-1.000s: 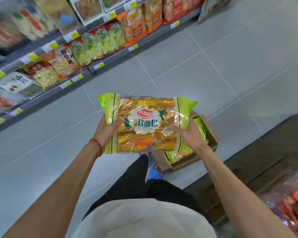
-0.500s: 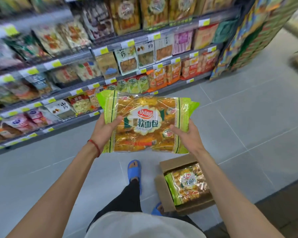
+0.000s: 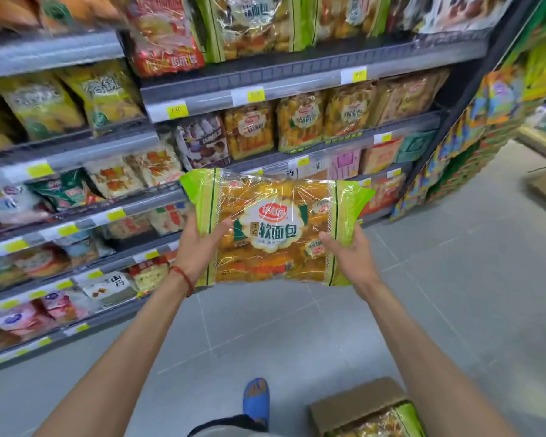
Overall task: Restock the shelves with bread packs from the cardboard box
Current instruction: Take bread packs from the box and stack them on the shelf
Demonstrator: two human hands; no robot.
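Two hands, one load. Left hand (image 3: 199, 247), thumb across the front, grips green-edged clear plastic bread pack (image 3: 275, 228), aloft before grey metal shelves (image 3: 297, 67); right hand (image 3: 347, 257) grips its other end. Brown cardboard box (image 3: 353, 402) on floor (image 3: 454, 310), lower right.

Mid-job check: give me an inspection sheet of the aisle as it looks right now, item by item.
Surface: grey tiled floor.
Job's things: bread pack held up in front of the shelves; cardboard box open on the floor, another pack inside; matching packs stand on a middle shelf.
Clutter: nothing seen.
Grippers: left hand grips the pack's left edge, right hand its right edge.
Cables: nothing seen.
Surroundings: yellow price tags; blue sandal.
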